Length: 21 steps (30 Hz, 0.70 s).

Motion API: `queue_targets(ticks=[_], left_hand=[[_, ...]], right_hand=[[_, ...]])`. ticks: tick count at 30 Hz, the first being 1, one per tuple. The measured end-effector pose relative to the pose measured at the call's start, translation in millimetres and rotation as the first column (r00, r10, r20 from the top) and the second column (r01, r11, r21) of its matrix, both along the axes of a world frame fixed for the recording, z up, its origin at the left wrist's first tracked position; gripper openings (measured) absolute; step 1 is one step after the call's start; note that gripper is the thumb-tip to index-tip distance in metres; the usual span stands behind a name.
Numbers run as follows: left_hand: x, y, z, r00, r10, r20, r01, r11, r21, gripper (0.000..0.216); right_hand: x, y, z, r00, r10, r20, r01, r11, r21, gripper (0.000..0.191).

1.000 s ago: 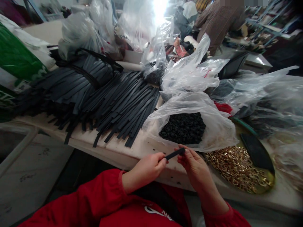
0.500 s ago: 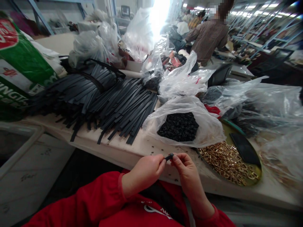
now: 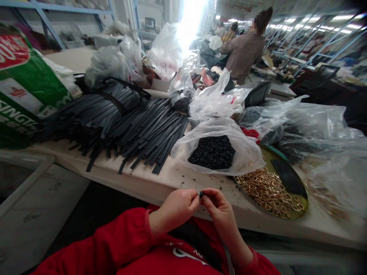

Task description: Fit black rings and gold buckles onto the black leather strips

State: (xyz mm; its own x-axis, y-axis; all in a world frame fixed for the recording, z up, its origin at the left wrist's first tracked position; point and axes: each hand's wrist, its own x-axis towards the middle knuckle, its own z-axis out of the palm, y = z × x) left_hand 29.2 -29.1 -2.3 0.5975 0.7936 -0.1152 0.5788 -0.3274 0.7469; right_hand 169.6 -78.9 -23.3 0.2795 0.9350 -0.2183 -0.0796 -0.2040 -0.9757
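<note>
My left hand [image 3: 177, 208] and my right hand [image 3: 217, 208] meet at the table's near edge, fingertips pinched together on a small black strap piece [image 3: 201, 194]; only its tip shows between the fingers. Just beyond them lies an open clear bag of small black loops [image 3: 212, 152]. To its right is a round tray of gold buckles [image 3: 268, 191]. A large pile of black straps [image 3: 134, 122] spreads over the left half of the table. Both my sleeves are red.
Clear plastic bags [image 3: 301, 122] crowd the back and right of the table [image 3: 160, 177]. A green and white sack [image 3: 23, 88] stands at the far left. A person in a brown top [image 3: 243, 53] works at the back. A pale bin [image 3: 25, 179] sits lower left.
The black strap piece showed long between my hands a second ago; now only a short tip shows and my fingertips have come together. The view has tilted upward.
</note>
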Motion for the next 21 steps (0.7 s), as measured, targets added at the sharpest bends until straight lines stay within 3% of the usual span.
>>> queue_targets(ticks=[8, 15, 17, 21], left_hand=[[1, 3, 1.8, 0.998, -0.066, -0.001, 0.065, 0.996, -0.064, 0.030], [5, 6, -8.5, 0.977, -0.176, -0.123, 0.168, 0.983, -0.077, 0.028], [4, 10, -7.8, 0.978, -0.196, -0.074, 0.180, 0.966, -0.184, 0.029], [3, 19, -3.6, 0.976, -0.217, 0.035, 0.208, 0.860, -0.465, 0.027]], right_hand=[[7, 1, 0.3, 0.959, 0.095, -0.267, -0.108, 0.994, -0.035, 0.022], [12, -2, -12.1, 0.939, 0.177, -0.296, -0.210, 0.974, -0.084, 0.021], [20, 0, -13.1, 0.944, 0.170, -0.282, -0.206, 0.973, -0.105, 0.022], [30, 6, -16.2, 0.966, 0.087, -0.244, -0.124, 0.982, -0.140, 0.025]])
